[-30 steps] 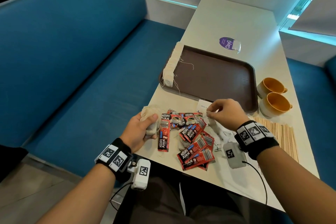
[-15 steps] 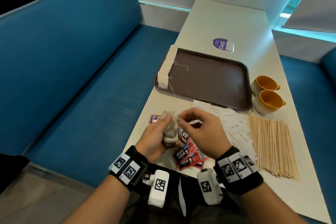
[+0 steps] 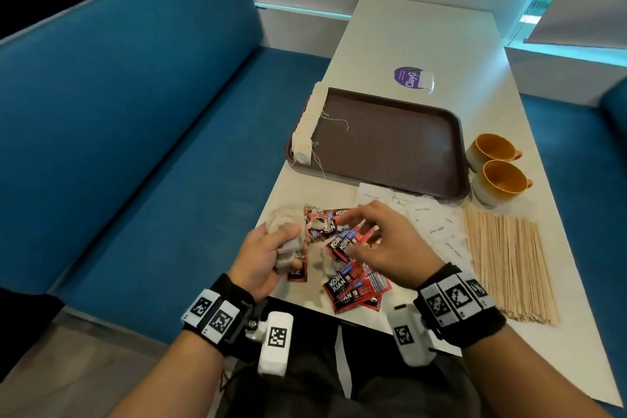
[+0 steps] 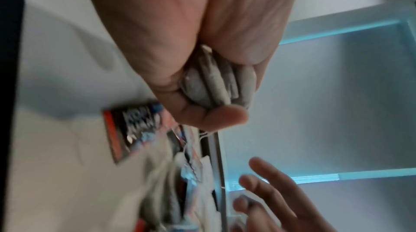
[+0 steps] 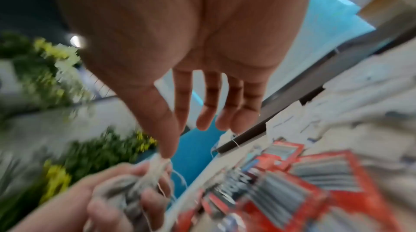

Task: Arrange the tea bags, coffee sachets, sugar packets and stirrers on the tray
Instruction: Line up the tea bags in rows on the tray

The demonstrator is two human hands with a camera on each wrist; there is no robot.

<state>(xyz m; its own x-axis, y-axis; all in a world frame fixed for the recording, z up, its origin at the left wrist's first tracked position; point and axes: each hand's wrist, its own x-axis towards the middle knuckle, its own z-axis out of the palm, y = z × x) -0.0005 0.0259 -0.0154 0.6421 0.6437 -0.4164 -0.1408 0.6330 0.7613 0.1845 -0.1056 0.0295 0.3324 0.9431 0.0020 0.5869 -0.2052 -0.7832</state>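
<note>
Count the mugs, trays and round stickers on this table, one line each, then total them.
Orange mugs: 2
Brown tray: 1
Purple round sticker: 1
Total: 4

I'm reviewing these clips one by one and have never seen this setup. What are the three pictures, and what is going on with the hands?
No robot here: a person wears one camera on the head and one on each wrist. The head view shows the white table from above; the wrist views look along each palm. The left hand grips a bunch of tea bags. The right hand, fingers spread, hovers over red coffee sachets. Beyond lie a brown tray with a row of tea bags along its left edge, sugar packets, wooden stirrers and two cups.
</note>
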